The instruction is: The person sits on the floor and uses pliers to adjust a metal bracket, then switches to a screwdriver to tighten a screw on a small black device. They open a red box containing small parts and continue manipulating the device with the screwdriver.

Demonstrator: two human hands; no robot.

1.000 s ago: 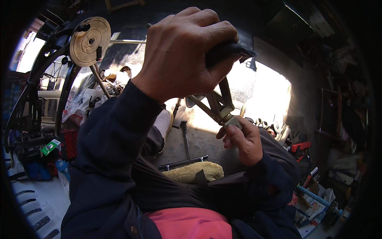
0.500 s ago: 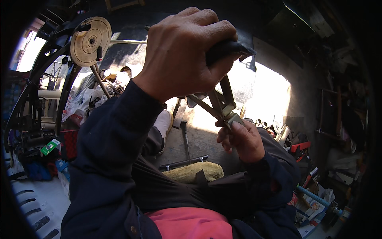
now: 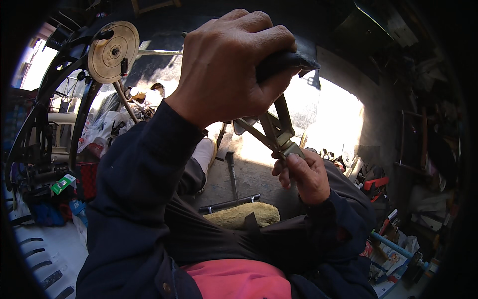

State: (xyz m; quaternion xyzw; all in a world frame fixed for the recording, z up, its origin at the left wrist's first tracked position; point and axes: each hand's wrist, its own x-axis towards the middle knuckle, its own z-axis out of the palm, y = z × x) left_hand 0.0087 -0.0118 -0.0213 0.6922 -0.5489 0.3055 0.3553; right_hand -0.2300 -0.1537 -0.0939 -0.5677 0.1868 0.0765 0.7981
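Note:
A dark, curved piece point(image 3: 281, 65) is gripped in my left hand point(image 3: 229, 70), whose fingers wrap over it at the top of the view. Below it runs a folding metal linkage point(image 3: 281, 117) of several bars, partly hidden behind my left hand and wrist. At its lower end my right hand point(image 3: 303, 177) has its thumb on a squarish metal fitting point(image 3: 289, 148), fingers curled around it. Between my legs lie an upright-looking metal rod point(image 3: 232, 174), a dark bar point(image 3: 224, 203) and a rough yellowish block point(image 3: 239, 215).
On the left stands a black machine frame point(image 3: 45, 129) with a round plate point(image 3: 112, 50), beside plastic bags point(image 3: 99, 129) and clutter. At the right are a red object point(image 3: 376, 183), a light-blue tube point(image 3: 393, 245) and piled odds and ends. Sunlight falls on the floor point(image 3: 333, 109) ahead.
My right hand and the lower metal fitting shifted slightly up and right, then a little back down in the last half second. My left hand stays almost still on the dark piece.

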